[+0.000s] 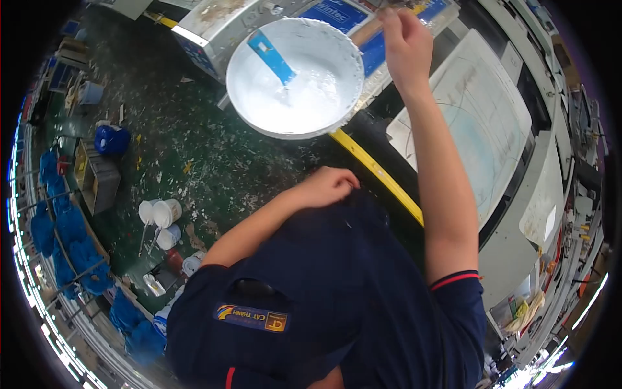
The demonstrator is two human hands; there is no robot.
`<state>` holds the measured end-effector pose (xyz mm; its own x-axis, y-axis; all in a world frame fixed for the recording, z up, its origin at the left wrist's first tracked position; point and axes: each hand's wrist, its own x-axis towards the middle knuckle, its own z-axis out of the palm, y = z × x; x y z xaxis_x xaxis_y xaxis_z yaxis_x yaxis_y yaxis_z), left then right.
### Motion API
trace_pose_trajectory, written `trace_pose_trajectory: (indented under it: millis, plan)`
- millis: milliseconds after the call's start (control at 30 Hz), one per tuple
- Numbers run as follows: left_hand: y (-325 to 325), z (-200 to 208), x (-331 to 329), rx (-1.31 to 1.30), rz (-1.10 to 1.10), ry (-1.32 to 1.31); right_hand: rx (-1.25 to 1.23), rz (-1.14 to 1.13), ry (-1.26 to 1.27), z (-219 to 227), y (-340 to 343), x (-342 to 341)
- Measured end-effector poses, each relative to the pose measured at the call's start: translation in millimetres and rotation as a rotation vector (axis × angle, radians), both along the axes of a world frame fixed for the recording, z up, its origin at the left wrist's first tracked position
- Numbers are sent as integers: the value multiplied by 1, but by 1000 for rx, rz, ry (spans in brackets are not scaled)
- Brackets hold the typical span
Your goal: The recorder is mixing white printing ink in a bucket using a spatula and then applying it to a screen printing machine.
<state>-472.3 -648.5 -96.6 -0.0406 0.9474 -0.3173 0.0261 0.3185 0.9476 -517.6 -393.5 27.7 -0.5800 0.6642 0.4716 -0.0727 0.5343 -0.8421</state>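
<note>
A white bucket (240, 107) holds thick white paste, and a blue flat spatula (272, 59) stands tilted in it against the inner wall. To the right of the bucket's rim, my right hand (408, 48) is raised with its fingers closed on a brown, wood-like strip (368, 31); its kind does not show. My left hand (327, 186) is below the bucket, close to the front of my dark blue shirt (311, 259). Its fingers are curled in, and whatever they may hold is hidden.
A grey machine box (214, 32) and blue-and-white containers (334, 14) stand behind the bucket. A yellow rail (379, 175) runs beside a pale panel (479, 123). White tubs (162, 212), a blue jug (112, 139) and a crate (96, 175) sit on the stained green floor.
</note>
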Motion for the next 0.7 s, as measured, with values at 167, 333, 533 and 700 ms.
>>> trace_pose_trajectory:
  millis: [167,333,533,700]
  plan:
    - [-62,18,-87,-317,123,-70,596,402,-373,76,-77,-18]
    - [-96,42,-151,-90,815,-13,736,368,-550,78,-111,-36]
    - [-55,98,-175,109,1015,-76,882,347,-630,71,-106,-28]
    - [-43,92,-175,34,926,57,814,378,-601,74,-99,-4]
